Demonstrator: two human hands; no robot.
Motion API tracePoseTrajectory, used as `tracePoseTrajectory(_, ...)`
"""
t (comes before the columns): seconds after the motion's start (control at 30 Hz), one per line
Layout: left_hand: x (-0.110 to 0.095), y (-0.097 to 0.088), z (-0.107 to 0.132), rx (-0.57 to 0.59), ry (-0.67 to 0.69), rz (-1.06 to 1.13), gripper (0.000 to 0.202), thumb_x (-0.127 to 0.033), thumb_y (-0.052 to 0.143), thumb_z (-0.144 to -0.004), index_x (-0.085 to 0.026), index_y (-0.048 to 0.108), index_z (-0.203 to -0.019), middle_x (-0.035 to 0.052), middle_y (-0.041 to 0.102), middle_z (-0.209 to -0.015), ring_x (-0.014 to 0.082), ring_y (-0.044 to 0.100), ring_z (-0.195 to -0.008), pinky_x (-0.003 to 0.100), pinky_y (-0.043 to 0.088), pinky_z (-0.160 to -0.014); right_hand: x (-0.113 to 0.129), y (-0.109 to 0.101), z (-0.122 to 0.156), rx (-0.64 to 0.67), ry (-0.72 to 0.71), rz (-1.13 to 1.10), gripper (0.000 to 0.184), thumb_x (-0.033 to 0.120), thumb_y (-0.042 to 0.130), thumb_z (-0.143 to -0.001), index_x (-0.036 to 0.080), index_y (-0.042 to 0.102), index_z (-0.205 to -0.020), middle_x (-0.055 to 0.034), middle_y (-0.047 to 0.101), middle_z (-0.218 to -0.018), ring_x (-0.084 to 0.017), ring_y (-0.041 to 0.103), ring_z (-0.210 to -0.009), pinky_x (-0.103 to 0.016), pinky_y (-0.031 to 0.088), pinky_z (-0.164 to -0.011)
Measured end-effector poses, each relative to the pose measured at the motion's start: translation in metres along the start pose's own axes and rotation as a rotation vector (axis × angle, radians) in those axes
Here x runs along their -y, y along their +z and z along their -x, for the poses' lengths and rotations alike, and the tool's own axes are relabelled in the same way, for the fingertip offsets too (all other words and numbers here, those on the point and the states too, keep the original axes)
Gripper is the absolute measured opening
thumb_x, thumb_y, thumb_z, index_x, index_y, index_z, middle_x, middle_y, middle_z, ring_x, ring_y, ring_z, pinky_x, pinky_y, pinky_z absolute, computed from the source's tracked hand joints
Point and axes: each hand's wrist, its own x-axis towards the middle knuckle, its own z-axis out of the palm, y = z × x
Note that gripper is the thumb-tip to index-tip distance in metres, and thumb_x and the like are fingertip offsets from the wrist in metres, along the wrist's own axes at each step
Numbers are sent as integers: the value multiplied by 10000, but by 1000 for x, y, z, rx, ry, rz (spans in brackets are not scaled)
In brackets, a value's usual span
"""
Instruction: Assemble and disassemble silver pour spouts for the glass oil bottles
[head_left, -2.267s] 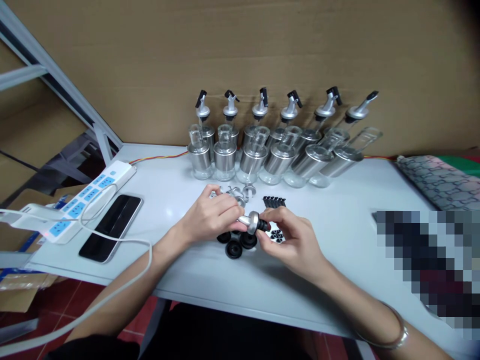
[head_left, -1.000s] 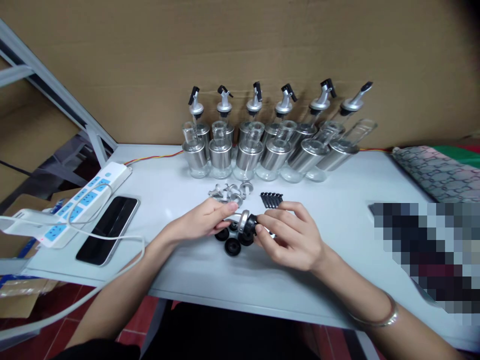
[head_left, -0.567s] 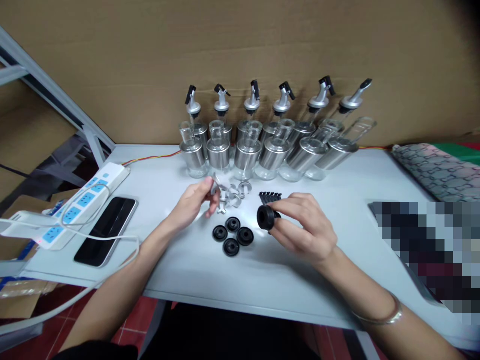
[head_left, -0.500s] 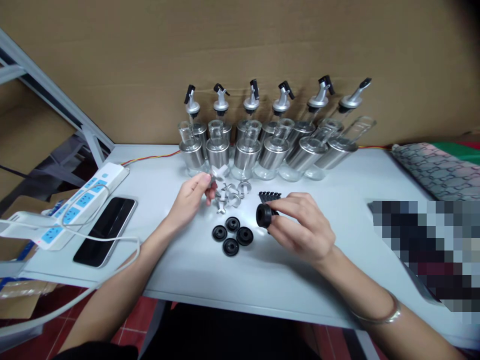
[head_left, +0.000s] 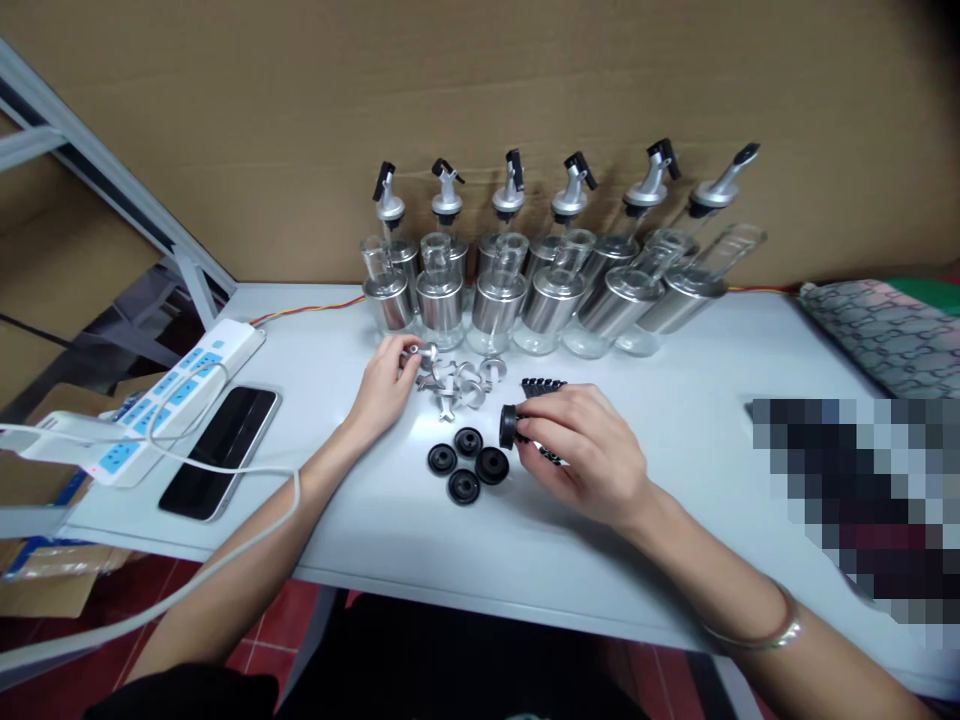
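Note:
My left hand [head_left: 386,388] pinches a silver pourer spout [head_left: 427,352] between thumb and fingertips, at the back left of a loose pile of similar silver spouts [head_left: 470,390]. My right hand [head_left: 589,450] grips a round black stopper [head_left: 508,427] by its narrower end, with the wide face turned left, above the table. Just left of and below it, several black round stoppers [head_left: 464,486] lie with their flat faces up. A row of small black parts [head_left: 543,386], perhaps spout levers, lies behind my right hand, which partly covers them.
Glass bottles with steel sleeves [head_left: 499,300] stand in two rows at the back; the rear ones carry silver pourers [head_left: 447,200] with black levers. On the left are a power strip [head_left: 180,390], a phone [head_left: 217,455] and a white cable [head_left: 247,468] crossing my left forearm. Patterned fabric [head_left: 862,320] lies right.
My left hand has drawn slightly back to the left with the silver spout, which has turned in its fingers. My right hand has shifted a little left with the black stopper. The view has tilted slightly.

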Motion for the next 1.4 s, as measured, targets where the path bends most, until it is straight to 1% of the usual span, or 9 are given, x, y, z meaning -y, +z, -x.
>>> tracePoseTrajectory(0.13, 3, 2, 0, -43, 43, -7, 207, -128, 471, -874, -165, 535, -1067, 67, 508, -1099, 149, 532, -930, 272, 441, -788, 1, 0, -2, 44, 47, -3, 290, 69, 547, -817, 210, 533, -1070, -56, 681, -894, -173, 609, -771, -327, 449, -693)
tracePoseTrajectory(0.23, 2, 1, 1, -94, 38, -21, 172, -106, 491, -850, -164, 535, -1006, 59, 495, -1058, 139, 528, -879, 263, 444, -750, 0, -1, -5, 117, 106, 13, 256, 77, 542, -832, 177, 537, -1068, -61, 681, -871, -176, 584, -749, -325, 425, -705)
tracePoseTrajectory(0.33, 0, -2, 1, -110, 23, -22, 155, -62, 489, -817, -166, 553, -913, 37, 502, -982, 118, 519, -786, 253, 442, -719, -3, 0, -4, 297, 193, 81, 207, 84, 514, -842, 157, 573, -1026, -73, 675, -874, -195, 567, -779, -331, 390, -711)
tracePoseTrajectory(0.47, -1, -3, 0, -71, 55, 14, 203, -28, 439, -798, -167, 585, -823, 31, 532, -922, 134, 532, -829, 246, 443, -722, -6, 3, 1, 558, 239, 86, 227, 83, 512, -830, 167, 627, -1007, -77, 656, -886, -205, 569, -827, -328, 351, -706)
tracePoseTrajectory(0.6, -3, -4, 2, -42, 94, 17, 214, -31, 423, -797, -164, 590, -783, 29, 553, -891, 145, 542, -858, 248, 435, -725, -4, 4, 2, 672, 227, 43, 252, 88, 529, -827, 160, 634, -1045, -76, 644, -882, -202, 577, -816, -318, 356, -681)
tracePoseTrajectory(0.8, -6, -4, 3, -81, 114, 21, 281, 25, 392, -739, -170, 573, -830, 34, 554, -940, 145, 543, -918, 246, 446, -745, -3, 3, 1, 631, 266, -17, 284, 79, 462, -859, 115, 605, -1100, -94, 645, -879, -205, 608, -788, -336, 468, -692)
tracePoseTrajectory(0.97, -9, -2, 4, -42, 114, 73, 234, -9, 414, -763, -170, 566, -839, 35, 548, -960, 135, 553, -931, 241, 477, -776, -1, 3, 1, 599, 359, -176, 302, 73, 430, -866, 130, 595, -1112, -93, 654, -904, -186, 642, -756, -325, 546, -675)
tracePoseTrajectory(1.2, -12, -2, 6, 54, 132, 118, 106, -224, 464, -899, -174, 551, -935, 58, 512, -1042, 155, 538, -985, 258, 500, -791, 0, 8, 3, 440, 436, -84, 270, 157, 468, -883, 128, 604, -1115, -166, 607, -1143, -275, 608, -1056, -474, 536, -877)
tracePoseTrajectory(1.4, -13, -2, 11, 276, 232, 97, 453, -387, 660, -807, -226, 460, -1180, 97, 372, -1291, 242, 405, -1268, 405, 403, -1055, -2, 12, 7, 454, 535, -49, 357, 284, 440, -934, 108, 585, -1209, -193, 555, -1296, -289, 568, -1165, -476, 499, -960)
